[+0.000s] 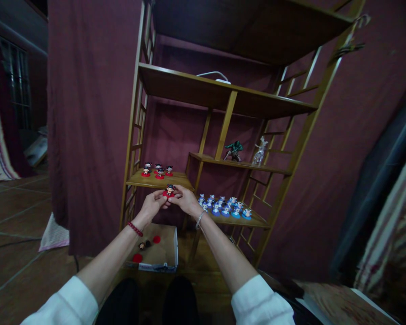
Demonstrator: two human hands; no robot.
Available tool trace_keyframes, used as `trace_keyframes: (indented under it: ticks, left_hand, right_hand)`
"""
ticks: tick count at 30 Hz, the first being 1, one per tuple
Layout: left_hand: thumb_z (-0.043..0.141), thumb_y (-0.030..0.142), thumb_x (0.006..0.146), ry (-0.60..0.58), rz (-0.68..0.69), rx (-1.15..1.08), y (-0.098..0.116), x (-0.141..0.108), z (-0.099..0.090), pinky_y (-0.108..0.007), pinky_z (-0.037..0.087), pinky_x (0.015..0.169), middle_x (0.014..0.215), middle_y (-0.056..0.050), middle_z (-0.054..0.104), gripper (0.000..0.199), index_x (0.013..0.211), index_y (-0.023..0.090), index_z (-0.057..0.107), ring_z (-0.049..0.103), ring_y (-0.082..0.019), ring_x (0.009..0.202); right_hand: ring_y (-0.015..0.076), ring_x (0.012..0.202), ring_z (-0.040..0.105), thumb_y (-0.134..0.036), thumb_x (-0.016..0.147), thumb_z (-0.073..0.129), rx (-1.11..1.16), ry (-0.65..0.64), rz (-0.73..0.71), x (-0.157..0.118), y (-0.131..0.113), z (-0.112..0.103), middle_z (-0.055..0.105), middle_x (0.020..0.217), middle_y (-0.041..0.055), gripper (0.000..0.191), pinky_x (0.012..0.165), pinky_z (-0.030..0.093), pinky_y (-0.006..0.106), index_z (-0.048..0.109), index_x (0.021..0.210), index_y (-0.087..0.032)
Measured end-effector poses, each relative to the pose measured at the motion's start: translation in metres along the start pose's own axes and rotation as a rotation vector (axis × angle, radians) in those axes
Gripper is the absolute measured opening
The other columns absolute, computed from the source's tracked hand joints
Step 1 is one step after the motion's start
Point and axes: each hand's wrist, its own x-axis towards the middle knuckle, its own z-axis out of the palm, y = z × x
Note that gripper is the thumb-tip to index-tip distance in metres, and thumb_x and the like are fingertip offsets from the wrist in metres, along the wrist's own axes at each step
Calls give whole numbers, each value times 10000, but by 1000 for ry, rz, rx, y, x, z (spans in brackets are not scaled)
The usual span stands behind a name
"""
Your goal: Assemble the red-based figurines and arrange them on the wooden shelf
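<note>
Between both hands I hold a small dark-haired figurine upright on its red round base. My left hand pinches it from the left, and my right hand grips its other side. Just beyond my fingers, several similar figurines with red bases stand on the left wooden shelf. Below my hands is an open cardboard box; inside lie a loose figurine piece and red discs.
Rows of blue-and-white figurines fill the lower right shelf. Above them, a green-cloaked figure and a clear figure stand on a middle shelf. A white power strip sits higher. Wooden posts divide the unit.
</note>
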Motion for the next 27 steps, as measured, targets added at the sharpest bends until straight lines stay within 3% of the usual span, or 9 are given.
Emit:
trace_keyframes:
  ticks: [14, 17, 22, 27]
  left_hand:
    - [523, 101, 741, 62, 37, 108, 2, 42, 21, -211, 463, 551, 718, -39, 624, 278, 1018, 80, 531, 567, -89, 577]
    - [490, 142, 765, 69, 117, 350, 2, 49, 18, -263, 477, 602, 783, -66, 636, 292, 1050, 97, 530, 585, -128, 635]
    - [465, 163, 771, 163, 359, 912, 5, 51, 12, -355, 417, 837, 989, -102, 622, 291, 1043, 150, 569, 566, -208, 892]
    - [420, 203, 796, 137, 501, 1220, 8, 46, 16, -374, 372, 858, 1030, -128, 601, 309, 1055, 141, 576, 480, -254, 992]
  right_hand:
    - [90, 664, 568, -184, 653, 640, 46, 29, 9, 31, 9, -21, 628, 850, 22, 406, 661, 474, 235, 534, 1045, -171]
    - [95, 678, 564, -185, 640, 651, 22, 60, 13, 39, 13, -23, 619, 836, 18, 428, 679, 472, 247, 532, 1051, -171]
    - [85, 652, 542, -162, 623, 656, 15, 113, 58, 53, 25, -23, 593, 797, -5, 548, 672, 467, 244, 471, 1139, -182]
    - [94, 680, 550, -158, 627, 655, -31, 129, 92, 69, 40, -23, 589, 781, -25, 584, 703, 466, 256, 448, 1167, -237]
